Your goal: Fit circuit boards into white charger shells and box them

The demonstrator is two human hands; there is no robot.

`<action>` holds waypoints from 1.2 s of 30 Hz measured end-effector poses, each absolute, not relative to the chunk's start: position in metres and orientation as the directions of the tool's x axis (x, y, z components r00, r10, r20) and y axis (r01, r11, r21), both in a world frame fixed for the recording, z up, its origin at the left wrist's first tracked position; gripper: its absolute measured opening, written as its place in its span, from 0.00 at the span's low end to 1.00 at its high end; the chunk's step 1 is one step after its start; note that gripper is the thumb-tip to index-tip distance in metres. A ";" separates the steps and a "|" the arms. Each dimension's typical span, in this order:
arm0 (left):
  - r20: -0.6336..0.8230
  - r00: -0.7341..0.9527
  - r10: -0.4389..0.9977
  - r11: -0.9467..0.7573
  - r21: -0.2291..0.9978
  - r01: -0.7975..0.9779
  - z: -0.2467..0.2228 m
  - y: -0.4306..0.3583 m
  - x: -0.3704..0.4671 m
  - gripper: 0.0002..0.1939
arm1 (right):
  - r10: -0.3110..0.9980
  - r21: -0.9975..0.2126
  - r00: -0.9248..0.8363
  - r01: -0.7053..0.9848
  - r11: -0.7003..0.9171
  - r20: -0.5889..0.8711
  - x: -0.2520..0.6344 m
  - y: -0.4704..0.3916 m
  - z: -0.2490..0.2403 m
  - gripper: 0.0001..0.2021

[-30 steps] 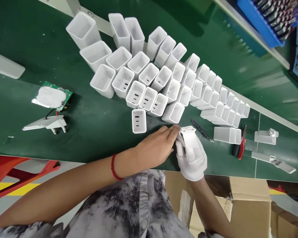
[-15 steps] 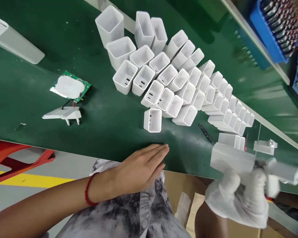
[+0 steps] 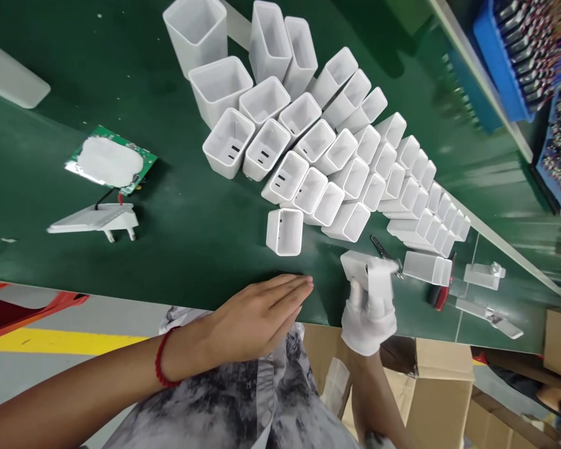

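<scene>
My left hand [image 3: 262,318], bare, lies at the front edge of the green table [image 3: 182,249] with its fingers stretched out and nothing in them. My right hand [image 3: 368,321], in a white glove, grips a white case [image 3: 354,265] and a smaller white piece [image 3: 381,280] near the table's front edge. Beyond both hands stand several open white cases [image 3: 346,221] in slanting rows; the nearest one [image 3: 285,232] stands a little apart. To the left, a green circuit board [image 3: 110,161] with a white pad is wired to a white plug part [image 3: 98,218].
Black tweezers [image 3: 378,246] and a red-handled tool [image 3: 442,297] lie near my right hand. Further right are a lying white case [image 3: 425,268] and small white parts [image 3: 484,274]. Blue trays [image 3: 502,68] of components are at the upper right. Cardboard boxes [image 3: 442,399] stand below the table.
My right hand has moved left with the white case and the smaller piece. The view has shifted slightly. My left hand stays resting at the table edge.
</scene>
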State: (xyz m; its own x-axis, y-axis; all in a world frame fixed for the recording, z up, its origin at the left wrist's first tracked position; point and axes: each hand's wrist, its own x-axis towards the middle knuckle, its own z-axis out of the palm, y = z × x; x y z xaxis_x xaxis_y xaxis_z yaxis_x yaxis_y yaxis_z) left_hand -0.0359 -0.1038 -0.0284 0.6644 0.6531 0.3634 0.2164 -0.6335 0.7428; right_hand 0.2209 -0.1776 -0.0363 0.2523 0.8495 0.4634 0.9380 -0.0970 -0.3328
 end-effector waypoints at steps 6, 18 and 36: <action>0.229 0.678 0.698 -0.536 0.796 0.283 -0.021 -0.102 -0.036 0.19 | 0.812 -0.074 0.098 0.995 -0.068 0.576 0.213 -0.162 -0.034 0.31; 0.073 0.715 0.696 -0.464 0.805 0.369 -0.012 -0.084 0.001 0.23 | 0.929 -0.058 -0.055 0.995 0.081 0.366 0.225 -0.157 -0.011 0.31; -0.001 0.706 0.708 -0.200 0.959 0.202 0.013 -0.081 0.026 0.38 | 0.705 -0.913 0.590 -0.334 -0.232 -0.395 0.187 -0.136 0.027 0.22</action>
State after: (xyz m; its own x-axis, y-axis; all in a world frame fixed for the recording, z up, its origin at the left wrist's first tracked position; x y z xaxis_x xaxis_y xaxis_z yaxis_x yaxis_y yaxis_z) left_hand 0.0259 -0.0810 0.0134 0.7061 0.7081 -0.0012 0.2017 -0.1995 0.9589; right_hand 0.1870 -0.1364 0.0274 0.5895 0.7047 -0.3948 -0.3343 -0.2321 -0.9134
